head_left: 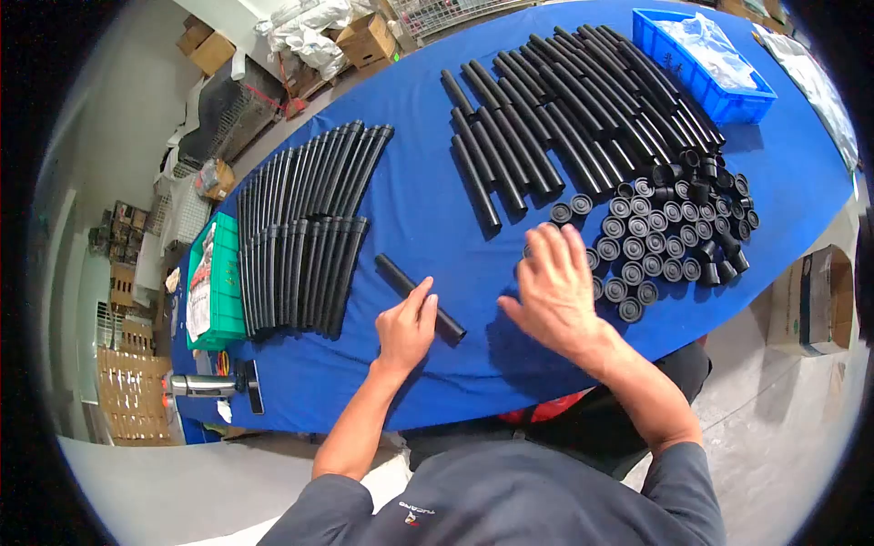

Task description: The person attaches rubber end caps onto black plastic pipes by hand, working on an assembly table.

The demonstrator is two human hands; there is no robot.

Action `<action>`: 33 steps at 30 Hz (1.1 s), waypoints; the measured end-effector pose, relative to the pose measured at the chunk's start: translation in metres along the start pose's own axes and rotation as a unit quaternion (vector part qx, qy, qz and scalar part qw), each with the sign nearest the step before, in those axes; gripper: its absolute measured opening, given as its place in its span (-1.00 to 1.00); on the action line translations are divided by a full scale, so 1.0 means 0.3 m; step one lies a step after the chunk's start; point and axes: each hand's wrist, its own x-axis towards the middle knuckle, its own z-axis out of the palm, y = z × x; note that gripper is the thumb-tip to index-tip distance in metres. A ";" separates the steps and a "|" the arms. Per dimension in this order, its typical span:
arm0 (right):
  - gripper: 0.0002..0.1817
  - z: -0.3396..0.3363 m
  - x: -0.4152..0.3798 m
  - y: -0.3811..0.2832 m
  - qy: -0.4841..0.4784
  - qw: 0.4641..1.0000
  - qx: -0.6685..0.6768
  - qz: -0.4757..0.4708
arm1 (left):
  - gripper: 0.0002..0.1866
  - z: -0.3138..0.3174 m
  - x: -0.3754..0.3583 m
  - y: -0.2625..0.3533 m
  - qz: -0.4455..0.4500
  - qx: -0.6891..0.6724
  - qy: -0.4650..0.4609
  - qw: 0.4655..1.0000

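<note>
Clamped around the middle of a smooth, straight black tube (393, 273), my left hand (407, 332) has its thumb and index finger together over the wall, while my right hand (557, 291) has its fingers apart. Seen from my remote seat, the broad table under a blue cloth (419, 182) carries everything in reach. Across its far right lies a big spread of loose, glossy black tubes (475, 182); over on the left sit two ranks of black tubes with wider collared ends (289, 187). Between these groups, on the near side, the gripped tube lies low over the cloth, its long axis slanting from far left to near right, one end sticking out beyond the fingertips on each side. That near-right end faces the side where my right hand is, with a strip of cloth between them. My left forearm comes up from below, the wrist fairly straight; my right arm reaches farther forward, palm down, fingers stretched away from me. Those fingers are at the left edge of a cluster of small round black ribbed caps (655, 241), so the right is the nearer hand to them. I cannot tell whether it touches one.
</note>
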 end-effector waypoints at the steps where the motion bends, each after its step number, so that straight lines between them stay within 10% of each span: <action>1: -0.39 -0.016 0.007 0.017 0.005 1.000 -0.028 0.007 | -0.69 -0.002 -0.010 -0.013 0.083 0.033 0.034 0.995; 3: -0.38 -0.033 0.010 0.035 -0.025 0.999 -0.034 0.028 | -0.68 -0.002 -0.024 -0.047 0.246 0.100 0.105 0.958; 15: -0.58 0.017 -0.007 0.038 -0.068 0.987 -0.142 -0.009 | -0.72 0.081 -0.060 -0.161 0.193 0.069 0.075 0.976; 24: -0.57 0.058 -0.042 -0.083 -0.096 0.988 0.104 -0.063 | -0.70 0.079 -0.060 -0.157 0.182 0.051 0.070 0.979; 33: -0.48 0.174 -0.049 -0.060 -0.092 0.990 0.049 -0.098 | -0.68 0.079 -0.060 -0.166 0.184 0.036 0.070 0.980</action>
